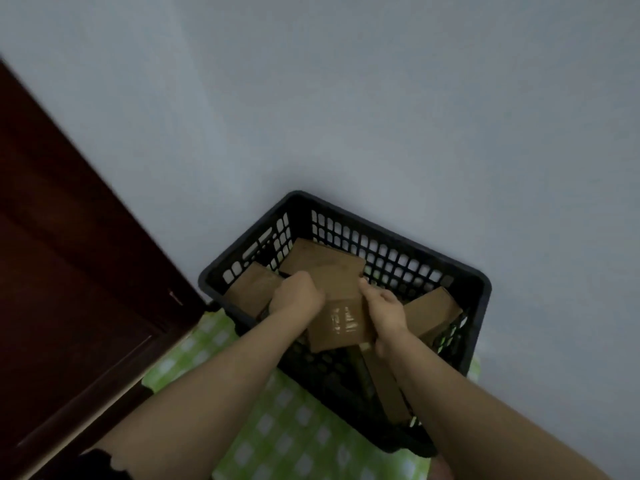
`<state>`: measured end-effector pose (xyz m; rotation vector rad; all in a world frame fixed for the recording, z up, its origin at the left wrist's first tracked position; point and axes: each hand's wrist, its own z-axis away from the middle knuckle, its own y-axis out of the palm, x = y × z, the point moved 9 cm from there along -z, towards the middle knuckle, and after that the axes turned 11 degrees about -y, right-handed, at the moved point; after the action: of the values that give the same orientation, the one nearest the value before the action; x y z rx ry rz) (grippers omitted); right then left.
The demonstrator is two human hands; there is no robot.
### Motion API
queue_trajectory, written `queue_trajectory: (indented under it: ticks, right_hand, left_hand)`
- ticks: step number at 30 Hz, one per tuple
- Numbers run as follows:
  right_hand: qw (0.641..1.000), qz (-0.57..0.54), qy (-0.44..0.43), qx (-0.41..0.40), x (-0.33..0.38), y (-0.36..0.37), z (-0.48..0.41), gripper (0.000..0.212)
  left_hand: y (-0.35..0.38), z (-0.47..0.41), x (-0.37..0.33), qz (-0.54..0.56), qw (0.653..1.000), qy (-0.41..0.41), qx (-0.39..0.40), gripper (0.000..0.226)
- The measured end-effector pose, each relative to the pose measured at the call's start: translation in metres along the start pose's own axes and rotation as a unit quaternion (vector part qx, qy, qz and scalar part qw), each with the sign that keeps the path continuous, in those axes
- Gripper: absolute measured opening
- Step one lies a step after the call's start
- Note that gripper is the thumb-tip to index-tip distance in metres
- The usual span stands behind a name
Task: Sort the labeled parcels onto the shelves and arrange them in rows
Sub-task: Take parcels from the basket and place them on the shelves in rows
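A black plastic lattice basket [391, 251] stands on a green checked cloth against a pale wall. Several brown cardboard parcels lie inside it. Both my hands reach into the basket and hold one parcel [334, 282] with white print on its near face. My left hand [296, 295] grips the parcel's left edge, fingers curled over it. My right hand [382, 308] grips its right edge. Another parcel [252, 289] lies at the basket's left, one [434, 311] at its right, and one [386, 386] leans along the near wall under my right forearm.
A dark brown wooden door [69, 254] fills the left side. The green checked cloth [294, 427] covers the surface under and in front of the basket. The pale grey-blue wall [381, 98] rises right behind the basket. No shelves are in view.
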<state>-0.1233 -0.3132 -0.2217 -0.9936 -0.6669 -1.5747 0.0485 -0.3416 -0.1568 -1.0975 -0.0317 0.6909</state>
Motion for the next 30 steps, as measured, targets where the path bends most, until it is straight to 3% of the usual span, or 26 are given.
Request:
queue_trajectory:
  ticks: [5,9,12,14,17,19,22,24,27,30]
  right_hand:
    - [0.995,-0.04,-0.045,0.079,0.045,0.018,0.044,0.024]
    - [0.979,-0.012,-0.169,0.11,0.087,0.037,0.082,0.045]
    - [0.931,0.074,-0.334,0.13,0.122,0.059,0.118,0.059]
    - [0.874,0.159,-0.445,0.117,0.141,0.075,0.147,0.074]
    - [0.777,0.182,-0.591,0.12,0.166,0.096,0.203,0.089]
    - [0.662,0.204,-0.713,0.105,0.176,0.109,0.241,0.088]
    - [0.46,0.208,-0.862,0.054,0.175,0.125,0.297,0.059]
    - [0.365,0.187,-0.911,0.043,0.166,0.136,0.327,0.046]
    - [0.291,0.184,-0.936,0.074,0.154,0.152,0.352,0.039]
    - [0.297,0.214,-0.918,0.154,0.151,0.167,0.368,0.058]
  left_hand:
    - [-0.045,0.053,0.027,0.116,0.992,-0.019,-0.04,0.046]
    - [-0.068,0.08,0.058,0.249,0.967,-0.047,-0.012,0.027]
    - [-0.093,0.105,0.073,0.379,0.922,-0.077,0.003,0.023]
    - [-0.116,0.119,0.084,0.468,0.879,-0.083,-0.026,0.028]
    - [-0.146,0.144,0.102,0.608,0.789,-0.084,-0.016,0.027]
    - [-0.16,0.158,0.116,0.634,0.768,-0.091,0.006,0.027]
    - [-0.169,0.17,0.141,0.625,0.771,-0.116,0.033,0.043]
    - [-0.17,0.174,0.154,0.623,0.768,-0.132,0.068,0.052]
    - [-0.171,0.183,0.172,0.63,0.758,-0.135,0.108,0.044]
    - [-0.187,0.185,0.209,0.638,0.759,-0.122,0.035,0.041]
